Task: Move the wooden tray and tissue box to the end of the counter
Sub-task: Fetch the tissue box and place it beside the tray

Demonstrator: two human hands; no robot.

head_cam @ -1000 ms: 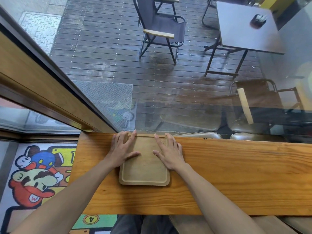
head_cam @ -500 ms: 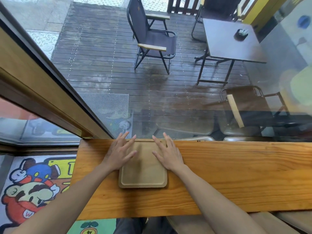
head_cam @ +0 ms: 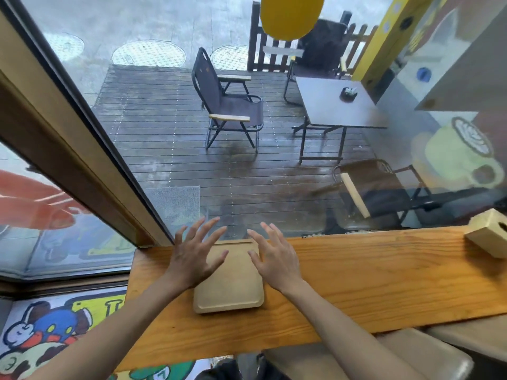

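Note:
A pale wooden tray (head_cam: 229,286) lies flat near the left end of the long wooden counter (head_cam: 356,281), its far edge against the window. My left hand (head_cam: 193,259) hovers over the tray's left side with fingers spread, holding nothing. Over the tray's right side my right hand (head_cam: 274,259) is spread the same way, also with nothing in it. Both hands look lifted off the tray. A pale wooden tissue box (head_cam: 487,233) stands on the counter at the far right, partly cut off by the frame edge.
A glass window (head_cam: 247,160) runs along the counter's far edge, with a wooden frame post (head_cam: 68,149) slanting at the left. Padded stools (head_cam: 397,355) sit below the counter's near edge on the right. A cartoon floor mat (head_cam: 41,333) lies lower left.
Both hands have lifted off the tray and spread their fingers. The view has tilted up and to the right, bringing the tissue box into sight. The tray has stayed in place.

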